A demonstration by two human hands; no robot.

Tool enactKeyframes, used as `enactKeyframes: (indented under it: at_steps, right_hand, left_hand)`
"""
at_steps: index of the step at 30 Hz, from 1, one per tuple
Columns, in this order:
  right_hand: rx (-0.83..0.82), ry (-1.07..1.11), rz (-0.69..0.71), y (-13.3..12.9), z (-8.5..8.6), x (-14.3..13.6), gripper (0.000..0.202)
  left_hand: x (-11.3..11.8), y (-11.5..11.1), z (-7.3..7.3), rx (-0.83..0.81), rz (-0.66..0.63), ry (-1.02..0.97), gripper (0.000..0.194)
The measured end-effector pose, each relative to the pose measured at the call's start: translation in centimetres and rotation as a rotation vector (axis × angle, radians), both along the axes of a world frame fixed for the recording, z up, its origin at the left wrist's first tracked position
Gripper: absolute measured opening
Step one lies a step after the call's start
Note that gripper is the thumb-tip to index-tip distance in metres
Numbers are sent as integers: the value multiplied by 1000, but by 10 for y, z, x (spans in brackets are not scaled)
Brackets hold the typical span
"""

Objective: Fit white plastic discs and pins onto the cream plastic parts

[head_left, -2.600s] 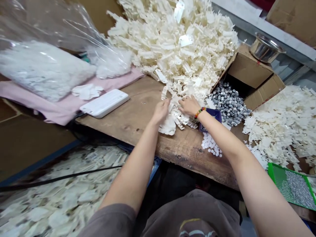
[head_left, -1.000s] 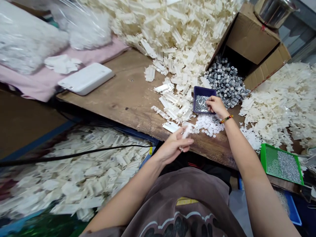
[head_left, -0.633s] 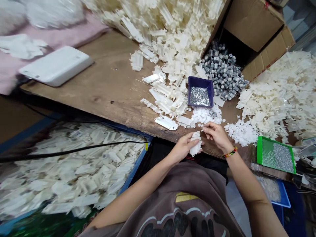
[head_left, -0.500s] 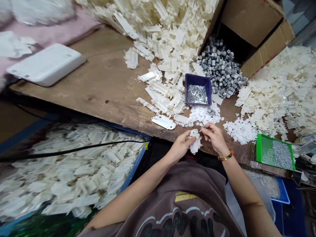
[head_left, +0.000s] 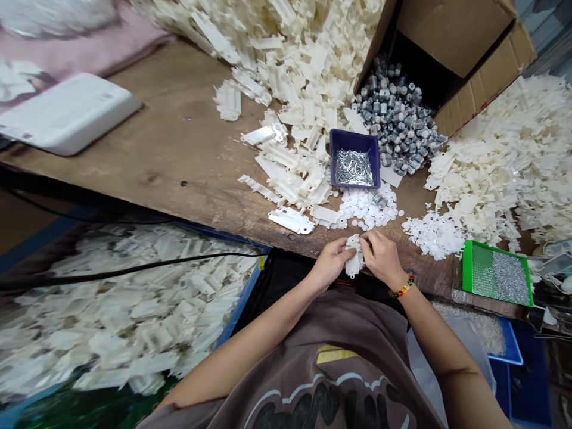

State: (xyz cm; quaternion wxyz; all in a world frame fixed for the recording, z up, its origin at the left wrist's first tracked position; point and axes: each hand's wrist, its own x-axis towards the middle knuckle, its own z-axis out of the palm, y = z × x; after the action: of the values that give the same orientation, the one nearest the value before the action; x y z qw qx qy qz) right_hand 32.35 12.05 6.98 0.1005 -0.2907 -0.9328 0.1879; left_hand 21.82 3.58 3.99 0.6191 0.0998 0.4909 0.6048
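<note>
A small white plastic housing (head_left: 353, 262) is pinched between the thumb and fingers of my left hand (head_left: 329, 262), just off the table's front edge. My right hand (head_left: 382, 259) is closed, its fingertips pressed to the upper right side of the housing. The thin metal pin seen in those fingertips a moment ago is now hidden by them. Beyond my hands stands a purple tray (head_left: 355, 138) of small metal pins, with a spread of white plastic discs (head_left: 369, 205) in front of it. Several like housings (head_left: 291, 220) lie to the left.
Grey motor-like cylinders (head_left: 395, 119) spill from a cardboard box (head_left: 456, 36). Heaps of white plastic parts (head_left: 513, 161) cover the right and back. A green basket (head_left: 467, 268) holds small metal parts. At left lie a white device (head_left: 67, 113) and a black cable (head_left: 134, 264).
My right hand has moved left, bringing its fingertips and the thin pin against the housing. My left hand keeps its hold. The view has shifted slightly.
</note>
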Motion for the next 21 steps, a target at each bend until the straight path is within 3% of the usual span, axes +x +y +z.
enactKeyframes:
  at_steps: [4,9,11,15,21]
  right_hand:
    - [-46,-55,5,1,2,0,19]
    - [-636,180,-239,9,-5,3,21]
    - [-738,246,-306,10,-9,5,24]
    - [-506,195,-264,6,-12,6,20]
    - [-116,-115,-61,-2,-3,6,19]
  left_hand:
    - [-1,-1,0,-8,7,8,23]
    - [-2,0,4,-4,-7,-59,28]
    - [-2,1,6,-5,-8,-61,28]
    - [-1,1,7,1,-1,-56,29]
    - [1,0,2,-8,14,-14,26]
